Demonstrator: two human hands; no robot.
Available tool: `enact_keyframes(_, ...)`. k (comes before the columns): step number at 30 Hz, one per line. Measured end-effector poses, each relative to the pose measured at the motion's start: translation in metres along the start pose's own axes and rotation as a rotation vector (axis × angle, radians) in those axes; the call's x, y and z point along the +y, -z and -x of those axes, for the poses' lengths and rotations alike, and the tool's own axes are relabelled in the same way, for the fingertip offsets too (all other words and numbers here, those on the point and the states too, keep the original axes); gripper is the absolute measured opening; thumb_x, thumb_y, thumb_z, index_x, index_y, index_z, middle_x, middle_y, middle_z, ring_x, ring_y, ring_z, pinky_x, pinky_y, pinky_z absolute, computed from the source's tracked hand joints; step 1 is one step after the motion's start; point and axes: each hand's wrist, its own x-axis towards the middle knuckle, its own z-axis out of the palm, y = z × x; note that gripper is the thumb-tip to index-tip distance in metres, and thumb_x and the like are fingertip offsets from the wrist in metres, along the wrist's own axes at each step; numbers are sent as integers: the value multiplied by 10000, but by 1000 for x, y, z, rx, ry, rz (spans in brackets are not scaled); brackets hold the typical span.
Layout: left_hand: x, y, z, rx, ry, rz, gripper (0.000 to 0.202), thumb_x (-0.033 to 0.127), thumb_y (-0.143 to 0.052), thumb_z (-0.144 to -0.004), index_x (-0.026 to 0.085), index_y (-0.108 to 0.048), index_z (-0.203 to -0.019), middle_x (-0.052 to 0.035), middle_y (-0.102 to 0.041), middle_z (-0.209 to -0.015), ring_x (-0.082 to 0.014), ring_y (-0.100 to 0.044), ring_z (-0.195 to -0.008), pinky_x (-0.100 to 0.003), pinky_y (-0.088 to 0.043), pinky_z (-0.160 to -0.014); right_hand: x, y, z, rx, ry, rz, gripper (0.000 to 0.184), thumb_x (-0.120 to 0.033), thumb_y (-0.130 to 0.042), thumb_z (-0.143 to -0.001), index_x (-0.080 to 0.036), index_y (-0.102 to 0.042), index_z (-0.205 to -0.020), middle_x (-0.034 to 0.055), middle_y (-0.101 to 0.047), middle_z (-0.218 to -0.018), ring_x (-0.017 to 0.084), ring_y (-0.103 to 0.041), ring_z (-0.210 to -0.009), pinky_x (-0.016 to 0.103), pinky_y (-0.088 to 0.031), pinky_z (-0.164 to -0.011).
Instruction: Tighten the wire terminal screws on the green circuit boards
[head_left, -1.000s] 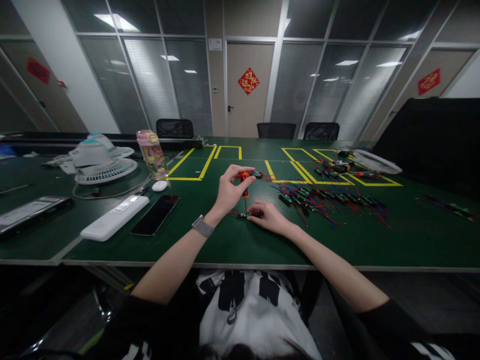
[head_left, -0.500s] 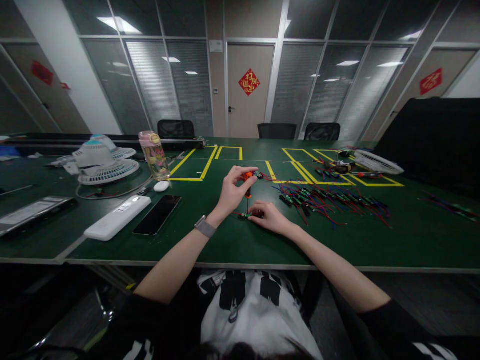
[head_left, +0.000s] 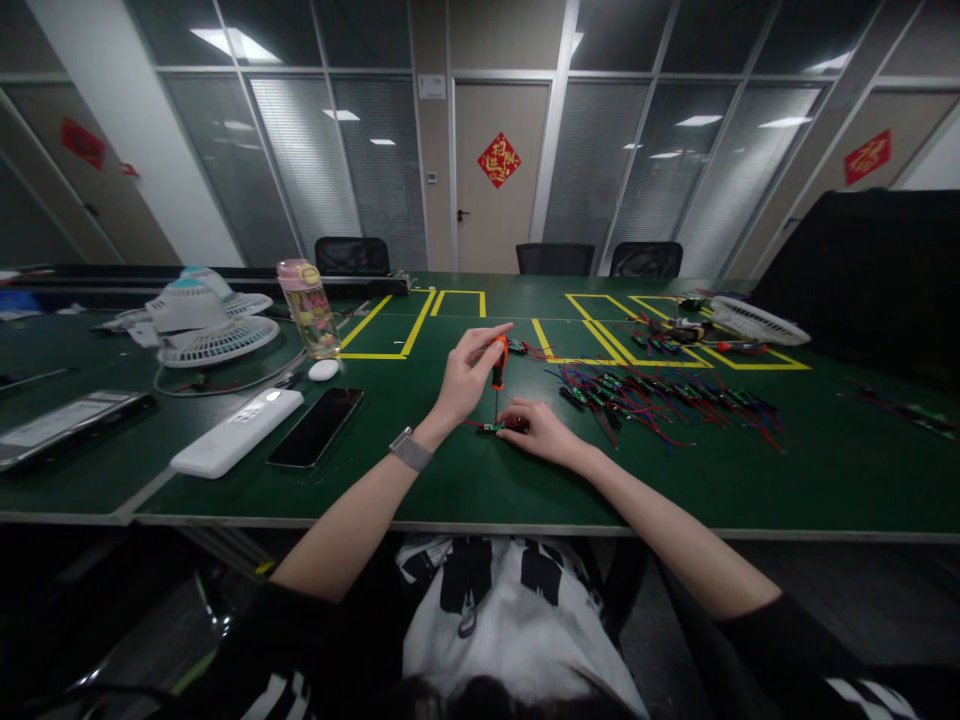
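An orange and black screwdriver (head_left: 499, 376) stands nearly upright, its tip down at a small green circuit board (head_left: 490, 428) on the table. My left hand (head_left: 466, 372) is closed on the top of its handle, with the index finger stretched out over it. My right hand (head_left: 541, 428) pinches the right end of the circuit board and presses it against the table; the fingers hide that end. A red wire runs out of the board's left side. Just behind the screwdriver lies another small board (head_left: 516, 346) with red wires.
Several wired circuit boards (head_left: 660, 390) lie in a heap to the right. At left are a phone (head_left: 315, 428), a white power bank (head_left: 237, 432), a white earbud case (head_left: 323, 370), a bottle (head_left: 309, 310) and a fan (head_left: 217, 340). A black screen-like panel (head_left: 877, 280) stands far right.
My left hand's fingers have shifted on the screwdriver handle, and the index finger is now straighter and higher. The handle shows more. My right hand and the board stay in place.
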Motion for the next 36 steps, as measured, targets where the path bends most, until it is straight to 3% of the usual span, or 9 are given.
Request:
enact_keyframes(3,-2,0,0,-17,14,36,282,233,-491,-909,217,-646,-1143,-62,-670,-1085,-153,-623,-985,-300,-483,-885,-1,1,0,-4,-1,3,96,-177,-653,-800,-151,-687,-885,27,-590,-788,126,-546,-676,245,-429,-638)
enact_keyframes(7,-4,0,0,26,1,-11,265,272,-606,-847,212,-671,-1097,-51,-649,-1001,-132,-621,-873,-250,-500,-789,-3,1,0,-4,-12,6,93,-181,-656,-797,-153,-689,-879,22,-580,-771,126,-544,-674,245,-427,-636)
enact_keyframes(13,1,1,-2,-19,0,10,271,220,-509,-899,216,-660,-1123,-56,-637,-1092,-135,-603,-989,-242,-482,-840,-1,1,0,-3,-6,-5,96,-174,-655,-794,-153,-689,-882,23,-588,-781,125,-544,-672,241,-430,-632)
enact_keyframes(20,-2,1,0,18,-1,-21,253,274,-604,-849,214,-682,-1083,-52,-638,-1009,-137,-608,-909,-241,-486,-791,-2,2,0,-8,-5,7,101,-169,-655,-797,-145,-690,-889,25,-585,-781,126,-551,-679,237,-430,-634)
enact_keyframes(25,1,1,-1,-57,28,39,293,228,-496,-906,215,-641,-1161,-56,-668,-1059,-138,-612,-960,-273,-469,-867,-2,2,0,-6,2,3,94,-166,-658,-795,-142,-689,-880,28,-591,-784,129,-553,-683,241,-432,-636)
enact_keyframes(31,1,0,0,-27,6,-3,267,251,-611,-838,201,-675,-1093,-58,-644,-1027,-132,-611,-890,-244,-490,-779,-1,1,0,-3,-1,-14,99,-175,-654,-798,-142,-688,-885,25,-585,-782,122,-552,-666,237,-434,-630)
enact_keyframes(36,-2,-1,-1,-68,13,69,302,215,-507,-898,218,-631,-1174,-58,-657,-1060,-138,-621,-942,-275,-486,-851,2,-1,0,5,15,-7,99,-187,-655,-800,-148,-688,-884,23,-578,-778,120,-545,-669,231,-430,-626)
